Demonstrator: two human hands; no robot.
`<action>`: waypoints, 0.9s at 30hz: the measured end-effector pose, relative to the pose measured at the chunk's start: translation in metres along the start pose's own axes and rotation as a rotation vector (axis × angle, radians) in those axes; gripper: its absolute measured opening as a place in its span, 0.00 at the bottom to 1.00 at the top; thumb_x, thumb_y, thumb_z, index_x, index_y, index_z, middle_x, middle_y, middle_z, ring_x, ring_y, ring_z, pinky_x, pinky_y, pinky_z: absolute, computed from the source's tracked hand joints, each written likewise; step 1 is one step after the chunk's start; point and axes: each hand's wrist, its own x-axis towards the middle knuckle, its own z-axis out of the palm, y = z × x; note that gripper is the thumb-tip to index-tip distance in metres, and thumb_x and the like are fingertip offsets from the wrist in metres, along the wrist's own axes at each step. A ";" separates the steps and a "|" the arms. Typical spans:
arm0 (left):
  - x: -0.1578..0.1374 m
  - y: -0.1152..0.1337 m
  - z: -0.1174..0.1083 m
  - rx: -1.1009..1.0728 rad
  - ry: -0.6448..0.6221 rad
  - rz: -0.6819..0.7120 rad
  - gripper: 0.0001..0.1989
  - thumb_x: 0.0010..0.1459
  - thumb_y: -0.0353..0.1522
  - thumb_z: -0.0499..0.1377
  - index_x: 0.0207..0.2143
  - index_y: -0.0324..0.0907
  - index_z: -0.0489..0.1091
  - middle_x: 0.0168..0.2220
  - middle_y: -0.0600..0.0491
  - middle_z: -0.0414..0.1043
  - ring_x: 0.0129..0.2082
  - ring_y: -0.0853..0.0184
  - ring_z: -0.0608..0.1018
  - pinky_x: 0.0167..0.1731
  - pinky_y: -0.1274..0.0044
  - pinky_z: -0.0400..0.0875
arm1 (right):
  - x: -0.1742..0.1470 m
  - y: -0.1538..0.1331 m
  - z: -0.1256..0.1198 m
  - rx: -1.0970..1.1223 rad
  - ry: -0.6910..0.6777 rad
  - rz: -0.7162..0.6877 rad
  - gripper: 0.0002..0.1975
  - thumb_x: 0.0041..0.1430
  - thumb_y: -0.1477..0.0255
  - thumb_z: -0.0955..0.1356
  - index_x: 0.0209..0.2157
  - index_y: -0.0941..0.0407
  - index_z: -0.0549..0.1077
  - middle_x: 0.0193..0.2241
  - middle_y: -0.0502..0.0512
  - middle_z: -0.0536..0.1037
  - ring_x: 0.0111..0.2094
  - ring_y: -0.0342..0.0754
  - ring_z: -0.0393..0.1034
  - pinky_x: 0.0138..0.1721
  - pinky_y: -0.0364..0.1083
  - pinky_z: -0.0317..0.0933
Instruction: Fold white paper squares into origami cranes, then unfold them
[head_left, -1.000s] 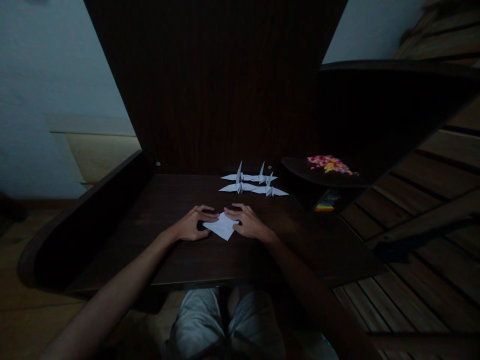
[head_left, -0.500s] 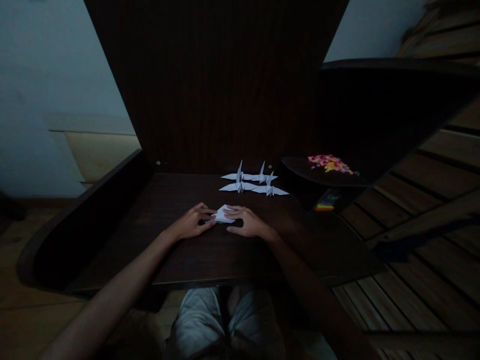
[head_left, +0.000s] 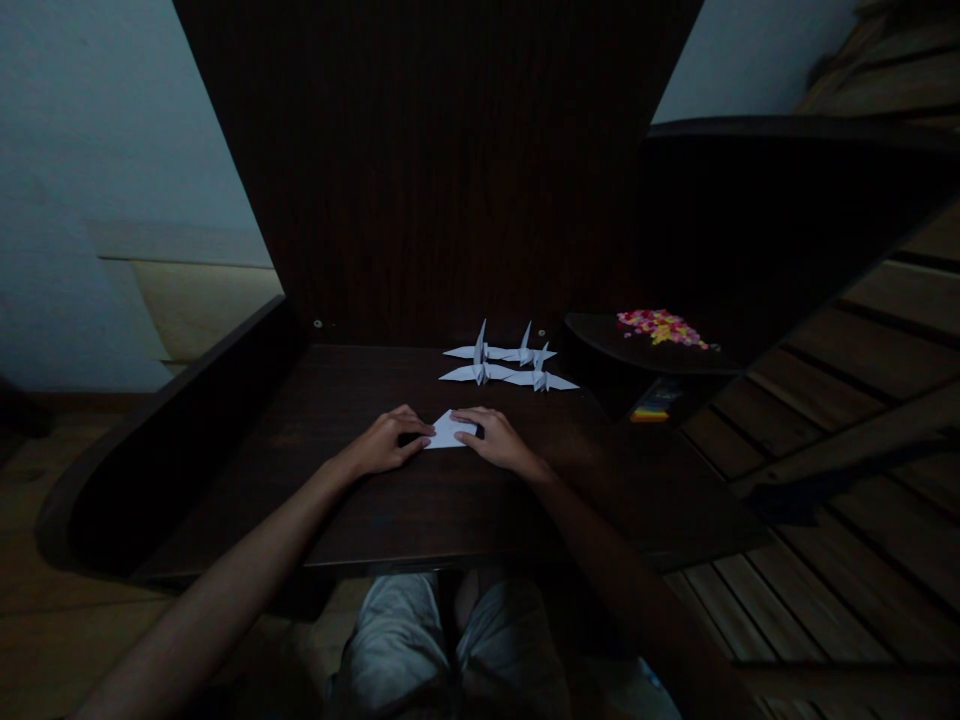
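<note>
A folded piece of white paper [head_left: 450, 432] lies on the dark wooden desk [head_left: 420, 510], its peak pointing away from me. My left hand [head_left: 390, 440] grips its left corner between thumb and fingers. On the right side, my right hand [head_left: 495, 438] has its thumb on the paper's face and its fingers along the upper right edge. Just beyond the paper stand several white origami cranes [head_left: 480, 373] in two rows, wings spread and touching or overlapping.
To the right, a small corner shelf [head_left: 600, 335] carries a pile of pink, red and yellow bits [head_left: 660, 327]. Beneath it sits a small item with a yellow-orange stripe [head_left: 649, 414]. A raised side panel [head_left: 165, 430] bounds the desk on the left, and a tall back panel [head_left: 442, 170] rises behind.
The right thumb has moved up from below the paper onto its face. More of the paper shows now, as a flat triangular shape. The cranes have stayed put.
</note>
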 end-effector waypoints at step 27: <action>0.002 0.011 0.015 0.055 -0.054 0.084 0.17 0.61 0.39 0.55 0.49 0.44 0.72 0.47 0.46 0.72 0.49 0.61 0.72 0.50 0.67 0.67 | 0.009 -0.005 0.007 0.022 0.162 0.256 0.12 0.50 0.76 0.70 0.39 0.53 0.74 0.39 0.53 0.77 0.44 0.50 0.69 0.49 0.53 0.60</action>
